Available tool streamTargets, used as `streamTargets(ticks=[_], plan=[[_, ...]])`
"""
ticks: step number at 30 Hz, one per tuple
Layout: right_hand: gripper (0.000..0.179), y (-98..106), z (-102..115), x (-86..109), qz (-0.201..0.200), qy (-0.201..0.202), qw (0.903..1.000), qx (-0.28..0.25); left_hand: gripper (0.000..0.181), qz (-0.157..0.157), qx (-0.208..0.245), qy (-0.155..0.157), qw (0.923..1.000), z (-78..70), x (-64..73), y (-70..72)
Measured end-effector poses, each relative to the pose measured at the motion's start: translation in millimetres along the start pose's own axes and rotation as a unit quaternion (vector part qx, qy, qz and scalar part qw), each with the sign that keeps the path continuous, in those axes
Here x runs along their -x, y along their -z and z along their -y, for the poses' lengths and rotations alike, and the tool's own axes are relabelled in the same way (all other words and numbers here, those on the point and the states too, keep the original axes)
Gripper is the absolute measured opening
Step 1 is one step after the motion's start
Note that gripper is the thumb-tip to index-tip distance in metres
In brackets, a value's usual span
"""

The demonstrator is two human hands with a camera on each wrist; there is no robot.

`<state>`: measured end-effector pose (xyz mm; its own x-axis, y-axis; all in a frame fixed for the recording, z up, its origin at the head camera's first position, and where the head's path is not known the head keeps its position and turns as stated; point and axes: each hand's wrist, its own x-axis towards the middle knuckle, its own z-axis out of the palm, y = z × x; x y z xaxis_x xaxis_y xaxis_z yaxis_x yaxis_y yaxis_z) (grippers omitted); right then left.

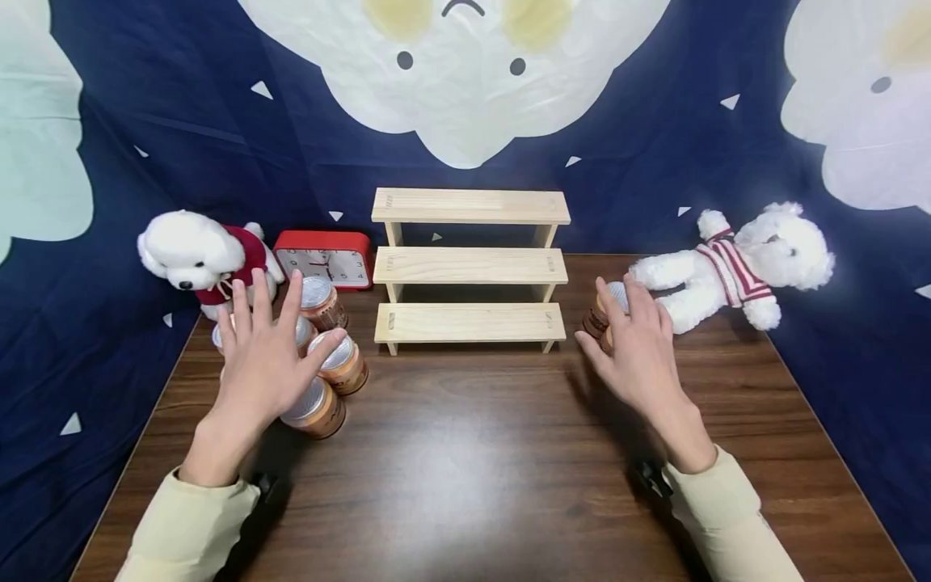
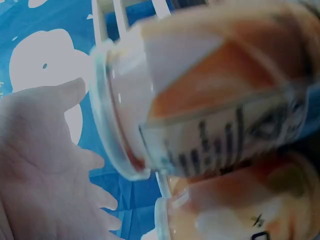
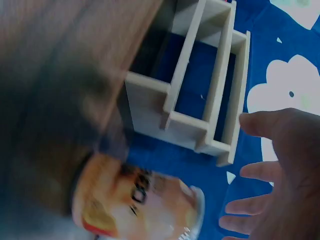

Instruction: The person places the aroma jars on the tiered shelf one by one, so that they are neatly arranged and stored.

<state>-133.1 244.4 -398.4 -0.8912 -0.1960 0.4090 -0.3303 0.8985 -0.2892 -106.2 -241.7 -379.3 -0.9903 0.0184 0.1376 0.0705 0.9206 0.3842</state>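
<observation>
With fingers spread, my left hand (image 1: 265,364) hovers over a group of cans on the left of the table. Around it show a front can (image 1: 318,408), a can (image 1: 340,364) by the thumb and a can (image 1: 322,301) behind; others are partly hidden beneath the hand. The left wrist view has a large orange-and-white can (image 2: 225,90) beside the hand. My right hand (image 1: 640,356), fingers extended, is above the cans (image 1: 596,321) on the right, covering part of them. In the right wrist view a can (image 3: 140,200) stands below the fingers. Neither hand holds anything.
A three-step wooden shelf (image 1: 469,323) stands at the back centre. Left of it are a red clock (image 1: 356,240) and a white plush dog (image 1: 192,246). A white plush toy (image 1: 698,283) in a striped top lies at the right. A blue cloth (image 1: 618,178) hangs behind the table (image 1: 451,469).
</observation>
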Motion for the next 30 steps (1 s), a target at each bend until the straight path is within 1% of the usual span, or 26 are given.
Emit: streamTargets(ticks=[3,6,8,11,14,18,20,22,25,27,30], plan=[[0.074,-10.9,3.4,4.2,-0.044,0.018,0.9982,-0.037,0.104,-0.030,0.020,-0.009,0.9993,-3.4,9.2,-3.6],[0.068,-21.2,7.0,8.6,-0.088,0.038,0.9931,-0.066,0.096,-0.062,0.042,-0.016,0.9970,-9.7,18.3,-8.7],[0.065,-28.1,9.8,12.0,-0.110,0.050,0.9894,-0.080,0.091,-0.079,0.061,-0.009,0.9950,-15.0,25.0,-11.3],[0.061,-37.3,14.8,16.6,-0.123,0.053,0.9864,-0.096,0.084,-0.107,0.083,0.004,0.9908,-22.1,34.5,-14.1],[0.059,-44.7,18.6,19.0,-0.116,0.040,0.9849,-0.122,0.078,-0.132,0.089,0.008,0.9872,-27.4,42.6,-16.7],[0.056,-52.8,20.9,19.5,-0.091,0.004,0.9797,-0.179,0.071,-0.172,0.091,-0.001,0.9808,-30.4,52.1,-22.3],[0.054,-56.9,21.3,18.9,-0.069,-0.015,0.9756,-0.208,0.067,-0.200,0.099,-0.003,0.9747,-30.3,57.7,-25.7],[0.054,-60.6,21.2,18.1,-0.041,-0.037,0.9718,-0.229,0.063,-0.232,0.108,-0.008,0.9666,-29.2,63.1,-29.4],[0.054,-64.6,20.7,18.0,-0.004,-0.062,0.9678,-0.244,0.057,-0.267,0.118,-0.015,0.9563,-27.4,69.7,-34.1],[0.055,-66.9,19.8,18.4,0.011,-0.073,0.9665,-0.246,0.055,-0.277,0.118,-0.018,0.9535,-25.3,73.0,-37.0],[0.052,-72.4,17.7,18.1,0.018,-0.083,0.9650,-0.248,0.052,-0.279,0.121,-0.009,0.9528,-21.6,77.5,-40.5]])
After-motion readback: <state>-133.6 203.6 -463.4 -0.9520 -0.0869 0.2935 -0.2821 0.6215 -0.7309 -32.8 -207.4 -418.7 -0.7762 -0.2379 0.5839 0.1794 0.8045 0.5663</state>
